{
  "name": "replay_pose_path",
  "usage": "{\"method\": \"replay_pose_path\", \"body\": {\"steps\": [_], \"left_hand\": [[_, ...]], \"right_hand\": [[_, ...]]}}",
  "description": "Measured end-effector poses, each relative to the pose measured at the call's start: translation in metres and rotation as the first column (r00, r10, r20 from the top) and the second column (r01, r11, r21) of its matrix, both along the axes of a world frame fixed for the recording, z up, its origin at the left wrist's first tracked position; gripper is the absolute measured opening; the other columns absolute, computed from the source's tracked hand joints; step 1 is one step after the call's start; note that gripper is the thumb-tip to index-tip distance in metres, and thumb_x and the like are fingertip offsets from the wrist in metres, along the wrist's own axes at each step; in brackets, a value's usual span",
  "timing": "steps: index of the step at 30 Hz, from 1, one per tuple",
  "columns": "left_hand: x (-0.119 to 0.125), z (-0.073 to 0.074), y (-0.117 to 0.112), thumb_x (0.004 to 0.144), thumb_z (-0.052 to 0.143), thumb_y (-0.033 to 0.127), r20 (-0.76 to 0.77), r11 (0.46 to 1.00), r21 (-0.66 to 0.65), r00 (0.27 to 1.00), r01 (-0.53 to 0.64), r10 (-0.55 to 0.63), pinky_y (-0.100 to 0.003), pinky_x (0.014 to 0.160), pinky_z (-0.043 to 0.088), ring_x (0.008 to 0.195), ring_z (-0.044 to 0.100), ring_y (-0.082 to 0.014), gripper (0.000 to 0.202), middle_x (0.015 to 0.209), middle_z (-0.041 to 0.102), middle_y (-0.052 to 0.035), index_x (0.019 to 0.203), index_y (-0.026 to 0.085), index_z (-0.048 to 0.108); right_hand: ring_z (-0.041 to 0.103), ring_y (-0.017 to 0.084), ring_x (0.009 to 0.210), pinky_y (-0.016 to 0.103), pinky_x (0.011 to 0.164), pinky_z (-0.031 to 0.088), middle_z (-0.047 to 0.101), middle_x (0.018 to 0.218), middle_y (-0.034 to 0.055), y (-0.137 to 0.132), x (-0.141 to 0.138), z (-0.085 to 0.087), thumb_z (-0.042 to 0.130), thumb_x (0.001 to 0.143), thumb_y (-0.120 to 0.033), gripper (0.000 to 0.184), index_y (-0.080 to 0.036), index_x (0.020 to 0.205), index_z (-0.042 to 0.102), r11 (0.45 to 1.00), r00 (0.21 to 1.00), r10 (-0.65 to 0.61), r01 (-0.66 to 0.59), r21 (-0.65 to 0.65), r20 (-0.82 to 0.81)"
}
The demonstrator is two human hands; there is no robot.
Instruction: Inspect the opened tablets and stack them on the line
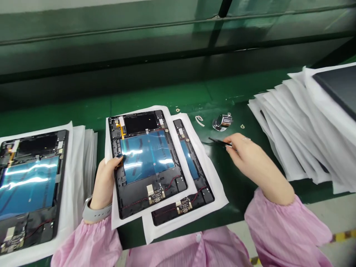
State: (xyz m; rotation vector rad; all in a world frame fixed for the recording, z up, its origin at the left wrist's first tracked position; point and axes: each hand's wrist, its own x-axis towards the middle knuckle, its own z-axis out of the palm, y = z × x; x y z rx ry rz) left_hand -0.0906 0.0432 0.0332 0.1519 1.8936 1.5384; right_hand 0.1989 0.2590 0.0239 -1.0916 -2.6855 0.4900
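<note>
At the far left, an open tablet housing (pixel 30 185) lies inner side up on a white foam sheet (pixel 78 174), its glossy blue film set in a ribbed black plastic frame. A grey watch strap (pixel 96 212) circles the left wrist above a crinkly pink sleeve (pixel 91 241). The left hand (pixel 105 181) has its fingers (pixel 118 159) curled closed over the edge of a second housing (pixel 146 159), which sits at the middle of the green surface (pixel 167 96). Twisted red-and-black wires (pixel 169 183) run along its lower end beside a small circuit board (pixel 155 194). A third housing (pixel 191 163) lies partly under the second, on its own white sheet. Beyond it are a curled white strip (pixel 199 120) and a small, shiny metal dish (pixel 221 123). The right hand (pixel 247 155) pinches slim black tweezers (pixel 219 141), its fingers (pixel 229 139) closed around them, with the tips pointing left, just beside the third housing's sheet. At the far right, loose white sheets (pixel 292 126) lie fanned in a pile, with a dark tablet panel (pixel 336 89) on top.
</note>
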Motion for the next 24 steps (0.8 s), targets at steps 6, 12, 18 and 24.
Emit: {"method": "replay_pose_path", "body": {"steps": [6,12,18,24], "left_hand": [[0.002,0.004,0.011,0.065,0.078,0.032,0.09,0.999,-0.032,0.996,-0.01,0.012,-0.024,0.051,0.047,0.058,0.06,-0.0166,0.019,0.06,0.066,0.0038,0.077,0.019,0.07],[0.0,-0.009,0.012,0.063,0.079,0.032,0.084,1.0,0.007,0.996,-0.022,0.021,-0.025,0.056,0.049,0.06,0.059,-0.0159,0.026,0.069,0.067,0.0023,0.085,0.019,0.072],[0.0,-0.014,0.011,0.065,0.076,0.035,0.086,0.999,0.045,0.996,0.009,-0.013,-0.025,0.053,0.045,0.059,0.055,-0.0154,0.021,0.067,0.061,0.0018,0.076,0.018,0.069],[0.0,-0.015,0.01,0.064,0.075,0.036,0.075,0.999,0.039,0.997,0.009,-0.012,-0.026,0.055,0.045,0.057,0.054,-0.0163,0.024,0.064,0.06,0.0029,0.077,0.018,0.067]], "right_hand": [[0.067,0.021,0.08,0.036,0.073,0.056,0.069,0.099,0.0058,-0.031,-0.03,0.036,0.047,0.101,-0.019,0.009,-0.026,0.107,0.046,0.866,0.779,-0.117,-0.224,-0.448,-0.616],[0.068,0.018,0.094,0.035,0.082,0.057,0.069,0.101,0.0051,-0.066,-0.071,0.023,0.051,0.097,-0.007,0.031,-0.025,0.122,0.046,0.412,0.759,0.154,-0.632,-0.657,-0.633],[0.067,0.017,0.096,0.033,0.082,0.055,0.068,0.108,0.0047,-0.064,-0.072,0.014,0.05,0.094,-0.002,0.028,-0.024,0.11,0.055,0.427,0.767,0.175,-0.624,-0.654,-0.618],[0.068,0.017,0.096,0.033,0.082,0.055,0.07,0.107,0.0013,-0.066,-0.072,0.016,0.05,0.089,0.004,0.039,-0.028,0.11,0.057,0.456,0.784,0.209,-0.607,-0.651,-0.585]]}}
